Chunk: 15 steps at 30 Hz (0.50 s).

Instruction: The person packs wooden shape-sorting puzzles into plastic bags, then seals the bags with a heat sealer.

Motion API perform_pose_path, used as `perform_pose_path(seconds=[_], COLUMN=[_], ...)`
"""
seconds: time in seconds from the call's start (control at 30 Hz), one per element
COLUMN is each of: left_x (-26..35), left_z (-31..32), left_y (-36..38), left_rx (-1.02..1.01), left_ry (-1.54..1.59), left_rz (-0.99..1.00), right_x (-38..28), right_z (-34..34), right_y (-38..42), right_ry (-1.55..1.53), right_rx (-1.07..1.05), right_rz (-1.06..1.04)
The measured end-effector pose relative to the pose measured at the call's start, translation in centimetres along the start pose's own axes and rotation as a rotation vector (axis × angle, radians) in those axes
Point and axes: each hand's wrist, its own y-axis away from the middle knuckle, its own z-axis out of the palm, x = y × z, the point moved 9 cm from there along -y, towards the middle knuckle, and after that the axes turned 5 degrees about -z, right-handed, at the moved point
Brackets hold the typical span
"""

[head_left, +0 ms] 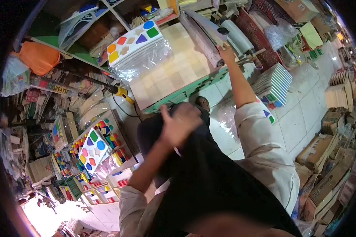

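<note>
My left hand (180, 124) is raised above my dark-clothed lap, smeared by motion. Its thumb sticks out apart from the fingers, and I see nothing held in it. My right hand (226, 54) reaches forward to the near end of a long grey metal bar device (205, 39), its fingers closed on the front end of the bar. A black knob (223, 31) sits just beyond these fingers. Beside the device lies a roll of clear plastic film (236, 36). To its left, on the worktop (178, 59), a stack of white shape-puzzle boards (134, 45) rests partly in clear plastic.
A yellow-and-black power tool (122, 94) with a cord hangs left of the worktop. Another shape board (94, 148) lies among colourful blocks at left. A red crate (257, 37) stands back right. Striped packs (275, 85) and cardboard boxes (316, 152) sit on the tiled floor.
</note>
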Motion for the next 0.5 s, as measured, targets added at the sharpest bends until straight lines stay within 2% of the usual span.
perform_pose_path(seconds=[0.03, 0.07, 0.13, 0.17, 0.2, 0.23, 0.3, 0.37, 0.4, 0.43, 0.47, 0.5], left_x=[-4.5, -10.9, -16.5, -17.0, -16.6, -16.3, -17.0, -16.8, -17.7, -17.1, -16.5, -15.4], left_z=[-0.8, 1.2, 2.8, 0.6, -1.0, -1.3, -3.4, -3.5, 0.5, 2.5, 3.4, 6.5], left_y=[0.0, 2.4, 5.1, 4.4, 3.5, 3.1, -0.1, -3.2, -4.5, -5.0, -5.5, -7.0], left_rx=[-0.024, 0.098, -0.524, -0.514, -0.564, -0.616, -0.110, 0.174, 0.172, 0.228, 0.256, 0.305], left_ry=[-0.006, 0.212, 0.407, 0.407, 0.423, 0.446, 0.569, 0.751, 1.011, 1.123, 1.299, 1.538], left_rz=[-0.096, -0.267, -0.624, -0.631, -0.561, -0.495, -0.271, -0.267, -0.407, -0.518, -0.729, -0.705], right_x=[1.6, 1.2, -0.6, -2.0, -6.2, -8.1, -11.3, -12.9, -14.0, -16.3, -19.1, -20.4], right_z=[2.4, 0.1, -0.2, -0.6, -1.7, -2.0, -1.7, -1.1, -1.3, -1.7, -2.8, -3.8], right_y=[-0.3, -0.5, -1.3, -1.4, 0.0, 1.2, 3.5, 5.5, 6.8, 8.2, 9.9, 11.4], right_ry=[-0.077, 0.060, 0.111, 0.166, 0.201, 0.205, 0.156, 0.077, -0.005, -0.072, -0.139, -0.125], right_rx=[-0.162, 0.043, 0.052, 0.062, 0.052, 0.044, 0.012, 0.038, 0.077, 0.027, -0.025, -0.007], right_rz=[0.159, 0.200, 0.115, 0.041, -0.143, -0.156, -0.228, -0.321, -0.386, -0.423, -0.459, -0.531])
